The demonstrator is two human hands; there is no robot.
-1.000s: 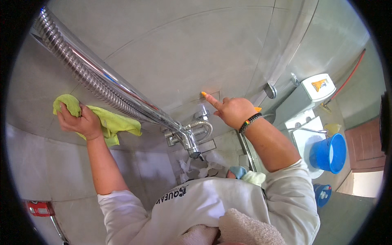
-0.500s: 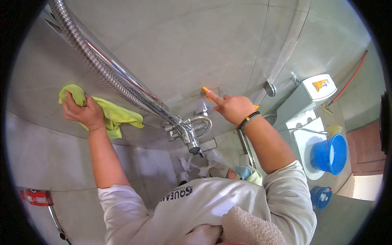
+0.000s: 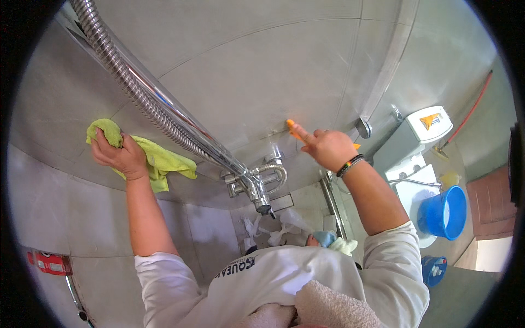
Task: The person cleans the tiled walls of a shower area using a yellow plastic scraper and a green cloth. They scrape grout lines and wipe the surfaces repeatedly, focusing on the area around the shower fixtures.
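Observation:
My left hand (image 3: 117,154) is closed around a yellow-green cloth (image 3: 158,161). One bunched part of it sticks out past my fingers against the grey tiled wall, while the rest hangs to the right of my wrist. In my right hand (image 3: 332,150) is a slim orange tool (image 3: 293,129), its tip at the wall tiles and its other end showing beside my wrist. My index finger lies along it; my palm hides its middle, so its exact kind is unclear. Between my hands stands a chrome shower mixer (image 3: 256,188) with a metal hose (image 3: 131,90).
At the right is a white toilet (image 3: 402,145) with an orange-and-grey item (image 3: 430,121) on its tank. A blue bucket (image 3: 442,213) stands by it, with a smaller blue container (image 3: 433,271) below. Cloths (image 3: 333,240) and white plastic (image 3: 290,224) lie low down near my body.
My right hand and the orange tool have shifted slightly right in the picture. The whole view has drifted a little right and down; both hands keep their holds.

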